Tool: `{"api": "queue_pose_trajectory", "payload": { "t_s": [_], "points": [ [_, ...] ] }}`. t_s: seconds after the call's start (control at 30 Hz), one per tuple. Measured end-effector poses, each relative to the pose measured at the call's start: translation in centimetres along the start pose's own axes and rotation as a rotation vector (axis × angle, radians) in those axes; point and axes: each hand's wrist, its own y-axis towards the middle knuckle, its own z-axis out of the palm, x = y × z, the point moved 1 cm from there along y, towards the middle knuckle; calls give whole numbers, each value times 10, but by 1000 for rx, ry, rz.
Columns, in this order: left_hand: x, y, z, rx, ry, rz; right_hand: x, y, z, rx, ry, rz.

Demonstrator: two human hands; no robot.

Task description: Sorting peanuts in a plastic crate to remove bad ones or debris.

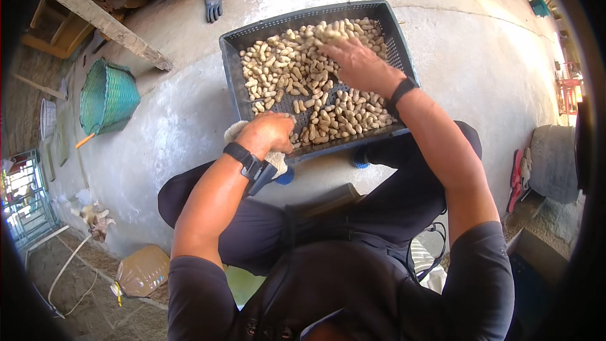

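Note:
In front of me a dark plastic crate with perforated walls holds unshelled peanuts. They lie thick towards the far side and near right, with patches of the slotted bottom showing between. My right hand is spread over the far peanuts, palm down, its fingertips blurred by motion. At the near left corner, my left hand lies over the crate's edge with curled fingers, close to a few peanuts. A beige cloth sticks out beneath it. What the left fingers hold, if anything, is hidden.
On the concrete floor stands a green woven basket to the left. A blue work glove lies beyond the crate. A wooden beam juts in at upper left. A cat and a plastic jug are at lower left.

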Motion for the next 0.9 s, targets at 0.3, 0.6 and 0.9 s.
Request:
{"api": "queue_pose_trajectory", "payload": {
  "t_s": [0.3, 0.6, 0.9],
  "points": [
    [0, 10, -3, 167, 57, -65, -1, -19, -2, 219, 279, -14],
    [9, 21, 14, 114, 42, 59, 61, -19, 26, 658, 36, -119],
    [10, 16, 12, 129, -81, 78, 33, -22, 5, 355, 144, -118]
  ]
}}
